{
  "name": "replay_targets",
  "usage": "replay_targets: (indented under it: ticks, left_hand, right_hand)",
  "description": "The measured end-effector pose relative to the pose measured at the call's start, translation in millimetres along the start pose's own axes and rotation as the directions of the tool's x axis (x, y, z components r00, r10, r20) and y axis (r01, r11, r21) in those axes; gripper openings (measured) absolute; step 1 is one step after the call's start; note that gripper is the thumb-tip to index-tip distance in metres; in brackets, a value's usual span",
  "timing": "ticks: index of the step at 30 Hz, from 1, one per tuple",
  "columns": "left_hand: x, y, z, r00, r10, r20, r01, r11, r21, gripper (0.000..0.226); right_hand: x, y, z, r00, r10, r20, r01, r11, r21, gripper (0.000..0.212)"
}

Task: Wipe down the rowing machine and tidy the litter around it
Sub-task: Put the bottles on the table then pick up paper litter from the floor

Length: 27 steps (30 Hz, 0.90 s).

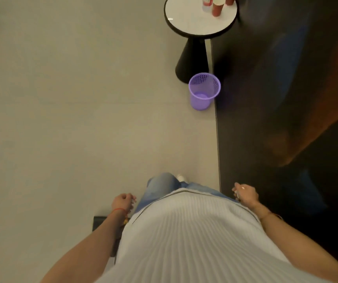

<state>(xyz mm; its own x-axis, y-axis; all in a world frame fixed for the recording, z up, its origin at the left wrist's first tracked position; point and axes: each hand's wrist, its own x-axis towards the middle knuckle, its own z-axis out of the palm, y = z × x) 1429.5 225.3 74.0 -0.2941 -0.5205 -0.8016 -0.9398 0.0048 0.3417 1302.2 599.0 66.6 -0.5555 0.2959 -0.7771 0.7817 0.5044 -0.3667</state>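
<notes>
Item: purple bin [204,91], just beside the round table [188,21] base, ahead of me. I judge it light, rigid plastic; take it by the rim. Left hand [123,202] and right hand [245,193] loosely curled, holding nothing. Rowing machine unseen.

Bare grey floor [62,119] lay open from nine through twelve o'clock. At one o'clock a purple mesh bin [204,91] stood just beside the black cone base of a round white-topped table [190,19], both against the dark wall [286,99] closing off three o'clock.
</notes>
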Motion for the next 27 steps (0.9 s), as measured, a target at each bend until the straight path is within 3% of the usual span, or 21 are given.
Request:
replay_targets:
  ticks: [2, 8, 15, 21, 24, 27]
  left_hand:
    - [9.0, 32.6, -5.5, 1.0, -0.009, -0.007, 0.009, 0.998, 0.064, 0.033]
    - [60.5, 121.7, -24.0, 0.997, -0.058, -0.042, 0.064, 0.986, 0.157, 0.032]
    - [157.8, 262.7, -62.9, 0.996, -0.06, -0.062, 0.066, 0.992, 0.106, 0.026]
    - [249.8, 427.4, -96.0, 0.996, 0.09, 0.01, -0.091, 0.979, 0.183, 0.028]
    - [263.5, 510.9, -79.2, 0.977, 0.183, 0.105, -0.204, 0.949, 0.241, 0.022]
    - [267.6, 596.7, -39.2, 0.914, 0.318, 0.252, -0.378, 0.892, 0.248, 0.017]
  right_hand:
    - [24.2, -66.1, -2.6, 0.997, -0.061, -0.041, 0.064, 0.995, 0.073, 0.032]
    - [81.1, -227.3, 8.0, 0.982, -0.184, -0.029, 0.185, 0.982, 0.023, 0.027]
    - [154.3, -311.8, 44.2, 1.0, -0.03, -0.008, 0.03, 0.999, 0.009, 0.027]
    - [185.0, -374.7, 61.6, 0.985, 0.157, -0.071, -0.144, 0.976, 0.161, 0.026]
    - [200.5, -420.4, 57.4, 0.979, 0.17, -0.11, -0.14, 0.96, 0.242, 0.031]
    - [224.2, -471.8, 47.9, 0.975, 0.16, -0.153, -0.106, 0.943, 0.314, 0.037]
